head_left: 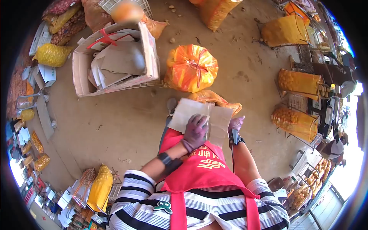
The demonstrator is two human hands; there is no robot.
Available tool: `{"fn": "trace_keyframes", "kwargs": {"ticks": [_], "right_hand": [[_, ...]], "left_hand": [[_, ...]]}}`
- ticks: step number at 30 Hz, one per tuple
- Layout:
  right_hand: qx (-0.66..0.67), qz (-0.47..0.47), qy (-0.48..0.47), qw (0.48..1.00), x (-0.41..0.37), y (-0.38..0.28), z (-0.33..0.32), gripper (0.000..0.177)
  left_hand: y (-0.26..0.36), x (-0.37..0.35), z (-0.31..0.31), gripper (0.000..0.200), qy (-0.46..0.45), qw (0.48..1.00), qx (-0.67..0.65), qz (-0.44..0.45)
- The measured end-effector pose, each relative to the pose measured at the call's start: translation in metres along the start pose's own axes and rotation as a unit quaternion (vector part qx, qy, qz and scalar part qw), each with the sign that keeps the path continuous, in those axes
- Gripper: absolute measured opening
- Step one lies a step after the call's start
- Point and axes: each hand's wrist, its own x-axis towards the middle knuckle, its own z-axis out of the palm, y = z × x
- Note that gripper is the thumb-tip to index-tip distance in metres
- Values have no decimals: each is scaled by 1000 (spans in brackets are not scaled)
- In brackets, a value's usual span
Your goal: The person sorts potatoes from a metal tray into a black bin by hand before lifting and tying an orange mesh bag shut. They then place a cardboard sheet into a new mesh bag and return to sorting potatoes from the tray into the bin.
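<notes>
My left hand (195, 131), in a purplish glove, lies palm down on a creased piece of cardboard (221, 122) in front of my apron. Its fingers are stretched over the board's middle fold. At the board's right edge is my right hand (235, 124), gloved alike, gripping it; part of that hand is hidden behind the board. An orange mesh sack (218, 99) shows just beyond the cardboard. Farther on stands a full, tied orange-and-yellow sack (193, 69), its gathered top facing up.
A large carton (82, 82) holding flattened cardboard stands at the far left. Yellow mesh sacks on frames (297, 120) line the right side, with people near them. Another yellow sack (100, 188) stands at lower left. Small potato-like lumps (172, 40) lie on the far floor.
</notes>
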Motion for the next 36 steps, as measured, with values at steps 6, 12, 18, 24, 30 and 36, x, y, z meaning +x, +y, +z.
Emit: {"fn": "trace_keyframes", "kwargs": {"ticks": [6,12,18,24,30,36], "right_hand": [[167,-180,-128,961,35,63,12,26],[106,-161,-228,954,23,97,-31,25],[-168,-330,-159,915,7,80,-77,47],[30,-621,-124,773,-40,11,-73,53],[-46,-677,-178,713,-69,-34,32,67],[-166,-699,-171,674,-45,-26,41,78]], "left_hand": [[21,9,128,47,-182,970,82,-139],[24,36,141,75,-284,935,139,-161],[15,23,138,59,-163,970,43,-175],[-34,-11,61,61,106,922,252,-273],[-113,-53,65,50,-119,833,-50,-538],[-99,-53,30,11,129,804,-145,-562]]}}
